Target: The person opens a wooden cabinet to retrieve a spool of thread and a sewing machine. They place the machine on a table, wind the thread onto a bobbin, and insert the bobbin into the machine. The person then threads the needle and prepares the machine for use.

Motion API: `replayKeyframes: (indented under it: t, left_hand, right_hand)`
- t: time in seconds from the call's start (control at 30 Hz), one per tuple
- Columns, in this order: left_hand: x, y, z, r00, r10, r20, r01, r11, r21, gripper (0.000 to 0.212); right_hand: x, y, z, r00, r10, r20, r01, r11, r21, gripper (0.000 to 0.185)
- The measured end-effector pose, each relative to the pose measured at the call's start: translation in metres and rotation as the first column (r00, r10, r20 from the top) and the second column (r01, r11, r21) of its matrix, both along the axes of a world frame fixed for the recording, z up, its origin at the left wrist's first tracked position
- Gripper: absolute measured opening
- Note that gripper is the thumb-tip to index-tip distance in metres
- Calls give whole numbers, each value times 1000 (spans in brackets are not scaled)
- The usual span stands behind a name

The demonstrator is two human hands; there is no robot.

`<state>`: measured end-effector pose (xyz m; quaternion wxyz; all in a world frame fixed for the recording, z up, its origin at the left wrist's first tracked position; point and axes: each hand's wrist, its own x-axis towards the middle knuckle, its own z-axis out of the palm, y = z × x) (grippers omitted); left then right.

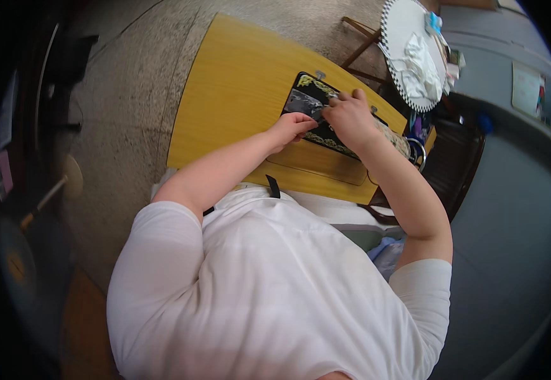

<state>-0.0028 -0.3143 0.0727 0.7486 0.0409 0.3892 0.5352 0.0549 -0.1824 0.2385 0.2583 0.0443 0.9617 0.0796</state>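
Observation:
A sewing machine's black bed with gold ornament [323, 136] is set into a yellow wooden table [237, 90]. My left hand [292, 129] is at the bed's near left edge, thumb and forefinger pinched together; anything between them is too small to make out. Above the machine, my right hand [350, 114] has its fingers bent downward close to the left fingertips, and its grip is hidden. A shiny metal plate [304, 103] shows left of the fingers. The machine's arm wears a patterned cloth cover [392, 137], with the handwheel [418, 154] at its right end. The needle area is hidden.
A round table with a checkered rim [388, 61] at the upper right bears white cloth [418, 66] and small items. A dark chair [463, 152] stands right of the sewing table. A standing fan [19, 266] is at the lower left.

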Motion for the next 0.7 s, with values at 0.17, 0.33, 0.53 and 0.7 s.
replayKeyframes:
  t: [0.17,0.33,0.53,0.7]
  left_hand:
    - [4,13,-12,997,68,40,-68,998,-5,16]
    - [13,30,-26,993,67,96,-58,994,-87,17]
    - [15,45,-28,998,54,42,-49,991,-121,24]
    - [16,57,-45,969,116,-219,-134,989,-66,25]
  right_hand:
    - [-7,13,5,999,-41,5,41,997,-61,12]
    - [-16,27,5,998,-45,32,48,992,-115,17]
    - [-23,28,4,995,69,68,-65,997,-49,10]
    - [-26,25,2,976,165,140,-170,985,21,7]
